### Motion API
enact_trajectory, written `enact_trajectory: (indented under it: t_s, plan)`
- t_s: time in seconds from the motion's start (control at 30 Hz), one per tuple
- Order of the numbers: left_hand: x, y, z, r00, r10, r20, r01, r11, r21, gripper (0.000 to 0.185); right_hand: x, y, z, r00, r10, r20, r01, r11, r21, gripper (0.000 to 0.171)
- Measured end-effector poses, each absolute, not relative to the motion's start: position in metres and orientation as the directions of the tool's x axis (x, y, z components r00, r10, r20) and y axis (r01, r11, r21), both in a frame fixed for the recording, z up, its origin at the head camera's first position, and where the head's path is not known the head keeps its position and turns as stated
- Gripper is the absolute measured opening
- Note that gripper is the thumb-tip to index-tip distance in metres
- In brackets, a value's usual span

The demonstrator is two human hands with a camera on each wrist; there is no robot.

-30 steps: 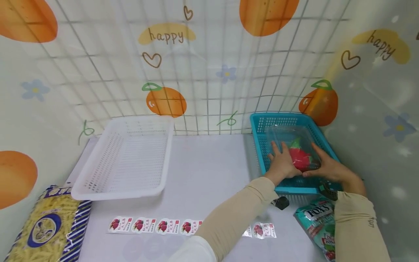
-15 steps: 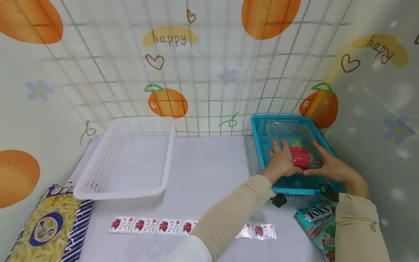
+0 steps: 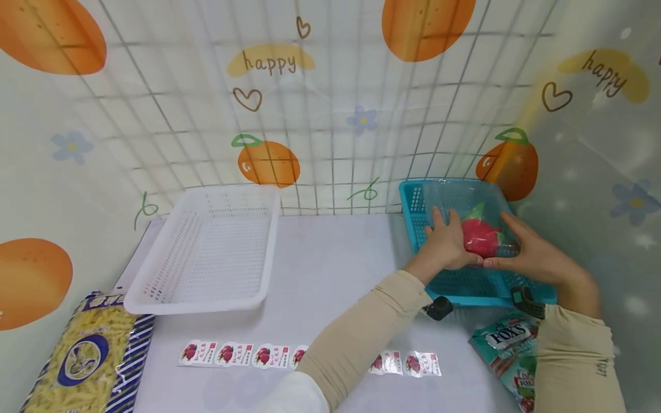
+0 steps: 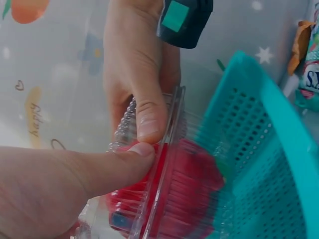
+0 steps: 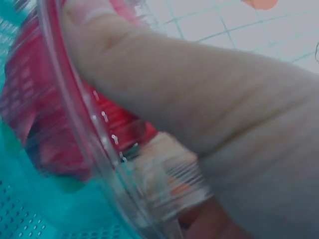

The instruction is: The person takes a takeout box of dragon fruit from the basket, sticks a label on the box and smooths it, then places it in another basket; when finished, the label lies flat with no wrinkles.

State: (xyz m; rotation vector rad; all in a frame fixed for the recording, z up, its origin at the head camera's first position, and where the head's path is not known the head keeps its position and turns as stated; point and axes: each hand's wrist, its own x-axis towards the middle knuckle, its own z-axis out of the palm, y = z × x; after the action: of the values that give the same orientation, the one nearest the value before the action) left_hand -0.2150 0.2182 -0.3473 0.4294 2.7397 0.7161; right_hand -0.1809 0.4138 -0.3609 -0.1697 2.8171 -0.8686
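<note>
Both hands, left hand (image 3: 445, 248) and right hand (image 3: 537, 259), pinch the clear clamshell box (image 3: 477, 223) (red fruit inside) over the teal basket (image 3: 454, 284), thumbs meeting at its seam.

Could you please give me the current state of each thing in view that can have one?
Clear clamshell box: held over the teal basket by both hands, red fruit inside.
Left hand: grips the box, thumb on its rim.
Right hand: grips the box's other side.
Teal basket: on the table, upright.
White basket: upright, nothing visible inside.
Sticker strip: lying flat.
Pasta bag: lying flat.
</note>
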Motion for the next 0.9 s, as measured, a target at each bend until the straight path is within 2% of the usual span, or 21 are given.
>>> enact_trajectory:
  t_s: [0.27,0.9]
  plan:
    - [-0.214,0.201,-0.331,-0.908,0.375,-0.188,0.246,0.840,0.483,0.108,-0.178,0.399,-0.344,-0.978,-0.164,-0.132,-0.073,0.853,-0.517,0.117]
    - [-0.213,0.136,-0.314,-0.902,0.418,-0.107,0.281,0.758,0.589,0.107,-0.177,0.337,-0.317,-0.984,-0.156,-0.087,-0.101,0.887,-0.450,0.121]
